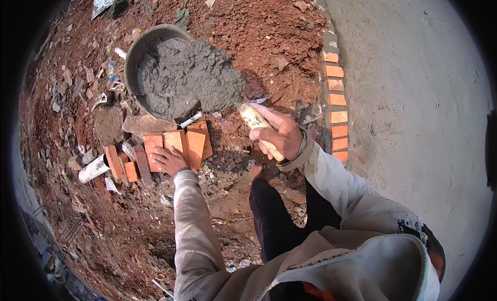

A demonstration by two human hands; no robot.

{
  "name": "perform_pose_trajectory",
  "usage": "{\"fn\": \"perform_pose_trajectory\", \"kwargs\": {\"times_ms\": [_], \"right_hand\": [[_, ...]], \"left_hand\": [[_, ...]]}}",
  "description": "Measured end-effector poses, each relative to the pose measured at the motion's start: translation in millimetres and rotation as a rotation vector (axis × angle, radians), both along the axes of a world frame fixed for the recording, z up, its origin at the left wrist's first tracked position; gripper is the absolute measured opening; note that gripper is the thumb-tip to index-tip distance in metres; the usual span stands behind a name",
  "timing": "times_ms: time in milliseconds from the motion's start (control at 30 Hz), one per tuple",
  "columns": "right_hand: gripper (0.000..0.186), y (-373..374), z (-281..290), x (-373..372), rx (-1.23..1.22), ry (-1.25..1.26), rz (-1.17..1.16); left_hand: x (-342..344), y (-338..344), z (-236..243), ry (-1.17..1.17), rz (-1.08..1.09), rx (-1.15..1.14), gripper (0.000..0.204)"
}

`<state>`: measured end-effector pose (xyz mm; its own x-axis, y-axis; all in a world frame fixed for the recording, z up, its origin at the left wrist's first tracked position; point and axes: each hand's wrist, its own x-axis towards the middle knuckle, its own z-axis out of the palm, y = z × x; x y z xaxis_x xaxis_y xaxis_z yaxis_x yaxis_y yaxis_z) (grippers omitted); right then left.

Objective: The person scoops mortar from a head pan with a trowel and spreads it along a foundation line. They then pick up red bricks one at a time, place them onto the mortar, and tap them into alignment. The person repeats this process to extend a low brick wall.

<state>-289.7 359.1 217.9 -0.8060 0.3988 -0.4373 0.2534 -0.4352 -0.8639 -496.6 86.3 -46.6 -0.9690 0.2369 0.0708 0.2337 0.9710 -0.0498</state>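
My right hand [282, 135] is closed round the pale, speckled handle [253, 120] of a tool, probably a trowel; a thin metal part [257, 100] shows beyond it at the edge of the mortar. My left hand [168, 158] rests on loose orange bricks [175, 140], fingers slightly bent and apart over their tops. Just above them, a wide pan [133, 55] holds a heap of wet grey mortar [186, 73] that spreads over its right rim. A white tubular handle [191, 120] hangs at the pan's lower edge.
A row of orange bricks [335, 101] borders a grey concrete surface [409, 94] on the right. Reddish rubble and soil [269, 37] surround the pan. A white pipe [93, 168] lies left of the loose bricks. My bare foot [256, 171] shows below my right hand.
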Motion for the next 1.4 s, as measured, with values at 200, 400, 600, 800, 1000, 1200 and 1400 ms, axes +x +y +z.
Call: {"fn": "perform_pose_trajectory", "kwargs": {"times_ms": [200, 400, 600, 800, 1000, 1200, 1400], "right_hand": [[0.057, 86.4, -14.5, 162.3, 0.284, -0.119, -0.15], [0.055, 214.3, -119.5, 307.5, 0.547, -0.393, -0.291], [0.051, 349.7, -335.1, 395.0, 0.524, -0.604, -0.515], [0.047, 471.5, -452.9, 384.7, 0.815, -1.065, -0.325], [0.046, 460.8, -444.8, 394.8, 0.838, -1.209, -0.244], [0.04, 461.7, -477.0, 386.3, 0.959, -0.971, -0.396], [0.036, 472.8, -472.3, 294.4, -0.461, -0.357, -1.078]], "left_hand": [[-20.2, -20.2, -12.4, 0.014, -0.051, -0.055, 0.063], [-0.5, -9.2, 27.6, -0.3, 0.126, -0.036, 0.062], [177.5, -59.6, 18.9, -0.284, 0.137, -0.113, 0.067], [362.4, -113.9, 72.0, -0.827, 0.326, -0.104, 0.066], [422.6, -73.3, 115.3, -0.877, 0.601, -0.084, 0.063], [420.3, -60.7, 97.0, -0.719, 0.887, 0.451, 0.063], [434.0, -20.1, 113.0, -0.776, 0.871, 0.327, 0.057]]}}
